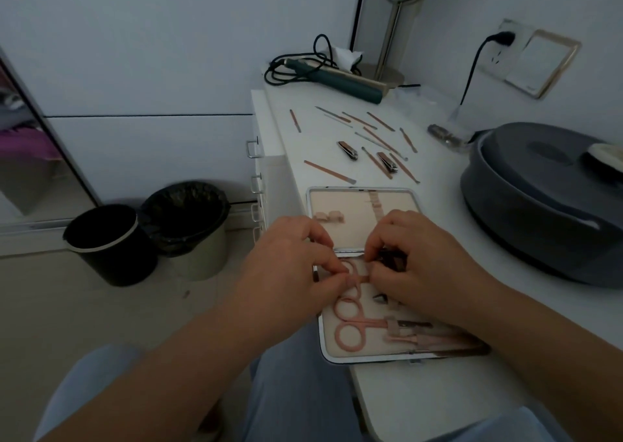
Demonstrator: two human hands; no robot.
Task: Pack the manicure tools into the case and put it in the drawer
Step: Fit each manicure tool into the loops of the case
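Your case (357, 205) lay open at the counter's (435, 185) front edge, its lid half farther from you and its tray half nearest you, overhanging the left edge slightly. Your left hand (296, 256) was over the hinge line, thumb and forefinger pinched together on a strap (362, 278) by the upper pink ring of the scissors (350, 327). Your right hand (418, 259) sat just beside it, fingertips closed on a dark tool (392, 258) at the same strap; how firmly it gripped could not be told.

Two pink-handled scissors were seated in the tray, with a slim pink tool (428, 339) along the front rim.

Unpacked items remained at mid-counter, behind the case: two clippers (347, 149), and about a dozen thin sticks (328, 171) scattered apart from one another.

A grey round lidded tub (539, 202) stood at the right edge. A teal wand (340, 79) with coiled cable lay at the back edge, beside a mirror (392, 37). The drawers (258, 178) were under the counter's left side, and two bins (111, 242) stood on the floor to the left.
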